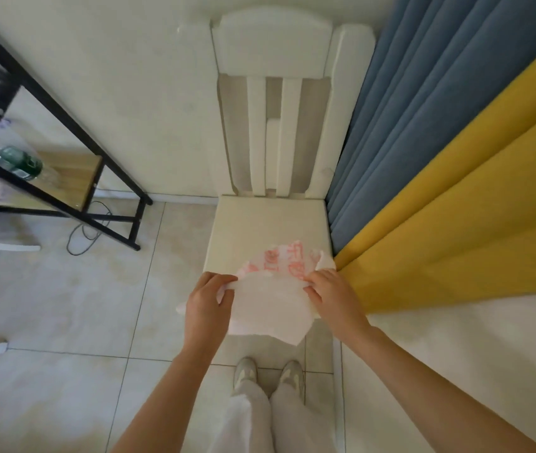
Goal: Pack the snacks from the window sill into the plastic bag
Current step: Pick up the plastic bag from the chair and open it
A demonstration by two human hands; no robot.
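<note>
Plastic bag [269,299]: thin, crinkled, white, red-printed; pinched by left hand [206,304] and right hand [333,297] above white wooden chair [260,230].

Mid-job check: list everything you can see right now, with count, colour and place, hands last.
plastic bag: one, white with red print, over the front edge of the chair seat, held at both sides
chair: one, white, against the wall, straight ahead
curtains: blue and yellow panels, right of the chair
shelf frame: one, black with wooden boards, left
bottle: one, green, lying on the shelf board
cable: one, dark, on the floor tiles under the shelf
snacks: none in view
shoes: two, pale, on the floor below the bag
left hand: grips the bag's left edge
right hand: grips the bag's right edge
</note>
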